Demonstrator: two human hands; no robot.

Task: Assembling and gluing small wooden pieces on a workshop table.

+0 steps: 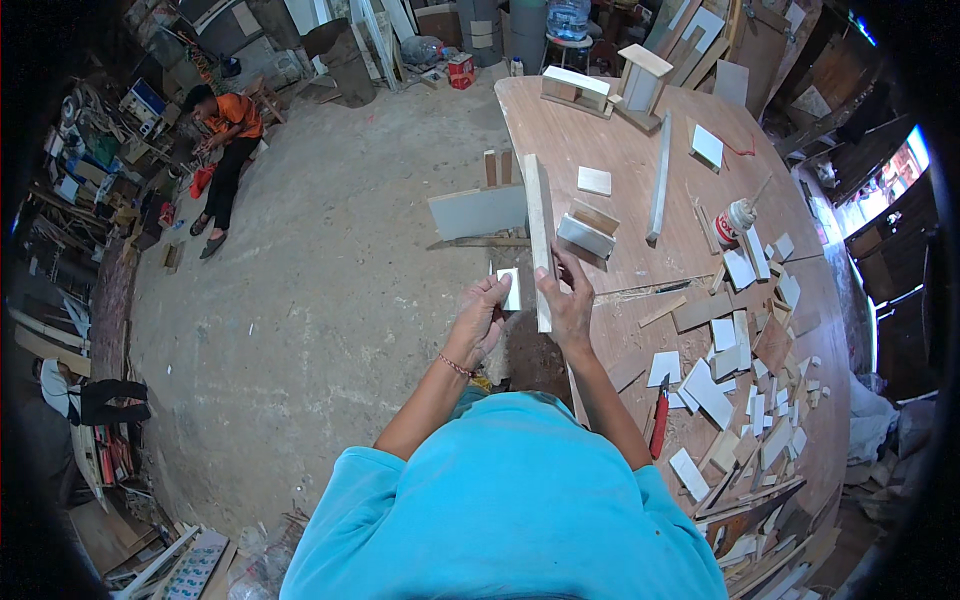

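Note:
My left hand (482,318) pinches a small white rectangular piece of board (511,289) between thumb and fingers. A thin point sticks up beside those fingers, too small to name. My right hand (570,305) is closed around the near part of a long pale wooden strip (538,215), which points away from me along the table's left edge. The white piece and the strip are a small gap apart. Just right of the strip, a small open box of white board and wood (588,232) stands on the wooden table (630,140).
White and brown offcuts (708,392) cover the table's right side, with red-handled pliers (660,420) and a white glue bottle (735,220). Wooden assemblies (578,88) stand at the far end. A grey board (478,212) juts out left of the table. Another person (235,120) sits at the far left.

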